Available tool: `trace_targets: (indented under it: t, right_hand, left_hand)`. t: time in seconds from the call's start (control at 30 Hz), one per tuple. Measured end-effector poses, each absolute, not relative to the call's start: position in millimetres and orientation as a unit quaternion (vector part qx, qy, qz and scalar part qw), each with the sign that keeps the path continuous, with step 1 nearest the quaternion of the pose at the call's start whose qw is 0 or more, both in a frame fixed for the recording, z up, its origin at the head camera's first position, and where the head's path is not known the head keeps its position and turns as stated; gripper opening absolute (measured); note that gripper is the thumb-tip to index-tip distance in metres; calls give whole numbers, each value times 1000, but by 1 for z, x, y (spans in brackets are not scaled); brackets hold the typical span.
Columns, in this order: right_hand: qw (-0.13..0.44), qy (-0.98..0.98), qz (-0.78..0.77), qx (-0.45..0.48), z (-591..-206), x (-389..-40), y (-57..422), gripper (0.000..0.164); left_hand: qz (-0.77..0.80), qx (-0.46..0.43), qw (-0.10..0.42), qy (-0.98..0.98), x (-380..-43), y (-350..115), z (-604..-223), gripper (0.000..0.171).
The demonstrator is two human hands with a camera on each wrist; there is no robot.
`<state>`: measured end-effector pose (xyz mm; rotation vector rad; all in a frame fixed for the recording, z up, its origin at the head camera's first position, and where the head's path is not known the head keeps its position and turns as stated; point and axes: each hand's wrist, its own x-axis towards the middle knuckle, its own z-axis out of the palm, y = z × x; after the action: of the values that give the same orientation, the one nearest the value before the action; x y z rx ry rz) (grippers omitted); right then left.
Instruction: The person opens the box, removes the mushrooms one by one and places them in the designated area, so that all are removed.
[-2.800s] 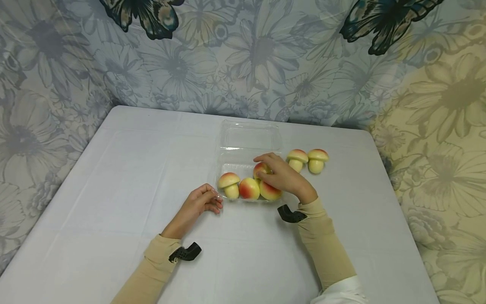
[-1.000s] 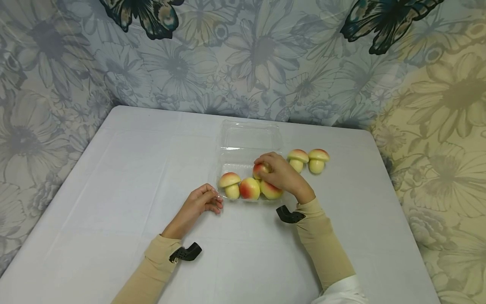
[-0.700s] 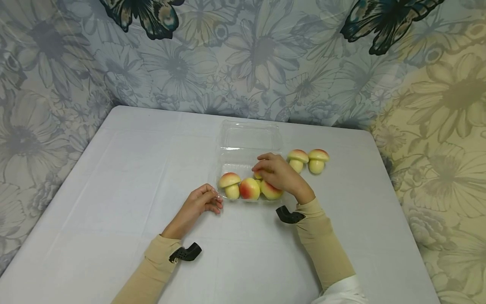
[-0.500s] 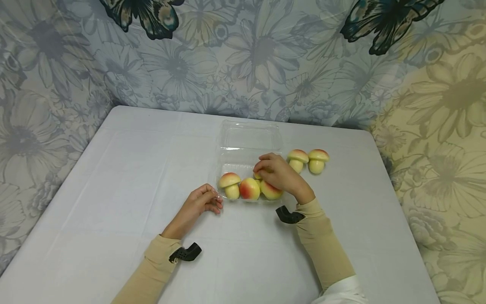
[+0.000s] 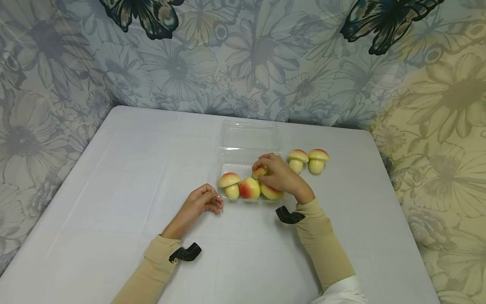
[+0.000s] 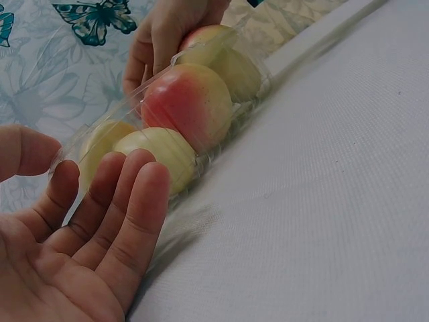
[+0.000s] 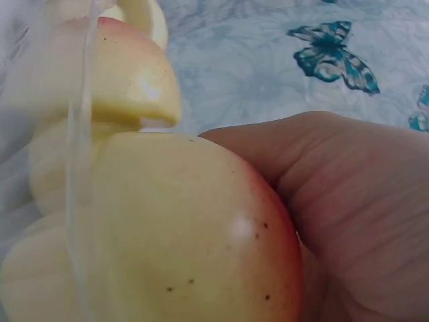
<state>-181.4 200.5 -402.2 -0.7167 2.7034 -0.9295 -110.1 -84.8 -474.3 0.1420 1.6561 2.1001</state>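
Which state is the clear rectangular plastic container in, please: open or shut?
The container is open: its clear lid lies folded back, and the red-and-yellow mushroom-shaped pieces inside sit with no lid over them.

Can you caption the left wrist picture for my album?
Left fingers pinch the clear box by its edge; red-yellow mushrooms sit inside, right fingers beyond.

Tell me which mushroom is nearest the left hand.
In the head view, the leftmost mushroom in the box, right beside the left hand; all the others lie farther right.
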Motion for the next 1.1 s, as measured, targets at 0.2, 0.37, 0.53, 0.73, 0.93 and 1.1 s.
trace_targets:
  t: [0.2, 0.37, 0.53, 0.73, 0.93, 1.1]
  right_hand:
    - [102, 910, -334, -224, -403, -181, 201, 28]
    - [104, 913, -338, -202, -403, -182, 201, 48]
    - [104, 914, -341, -192, -400, -182, 202, 51]
    - [89, 910, -353, -195, -395, -181, 203, 45]
    - [70, 909, -360, -197, -394, -181, 206, 42]
    - [62, 903, -378, -195, -393, -181, 207, 40]
  left_hand:
    - [761, 49, 229, 605, -110, -85, -474, 14]
    - [760, 50, 231, 606, -110, -85, -474, 14]
    - [761, 49, 230, 604, -110, -84, -474, 14]
    - [760, 50, 229, 606, -110, -84, -473, 14]
    - [762, 54, 229, 604, -110, -84, -474, 15]
    - [762, 53, 228, 603, -110, -84, -474, 14]
